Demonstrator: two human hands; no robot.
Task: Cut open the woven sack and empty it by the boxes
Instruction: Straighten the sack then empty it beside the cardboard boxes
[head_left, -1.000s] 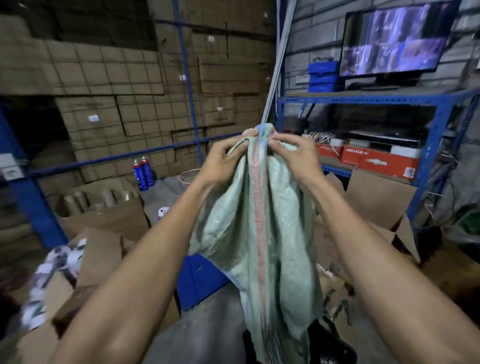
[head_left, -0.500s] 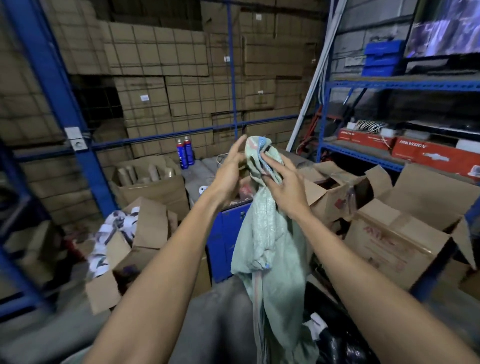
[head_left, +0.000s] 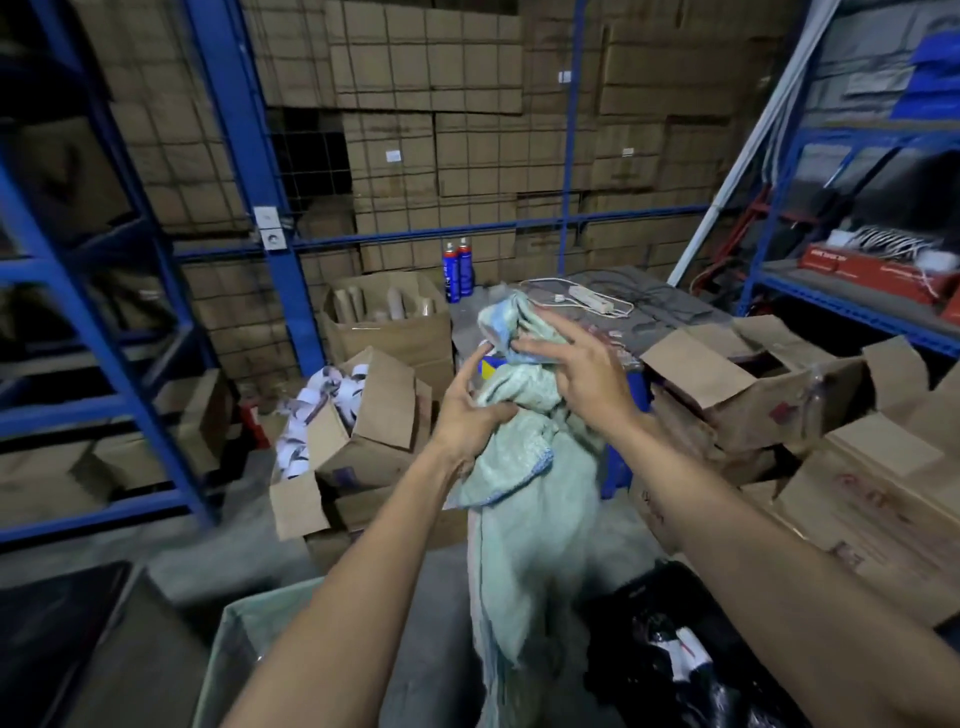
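Limp green sack (head_left: 524, 499) hangs straight down between both hands.
Left hand (head_left: 467, 415) grips its bunched top; right hand (head_left: 582, 379) rests spread-fingered on it, equally near.

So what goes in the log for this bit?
left hand: grips pale green woven sack | right hand: fingers spread on sack | sack: limp, bunched

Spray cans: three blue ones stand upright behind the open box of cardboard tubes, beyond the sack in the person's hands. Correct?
Not quite. The head view shows two blue spray cans, not three. They do stand upright behind the open box of cardboard tubes, beyond the sack in the person's hands.
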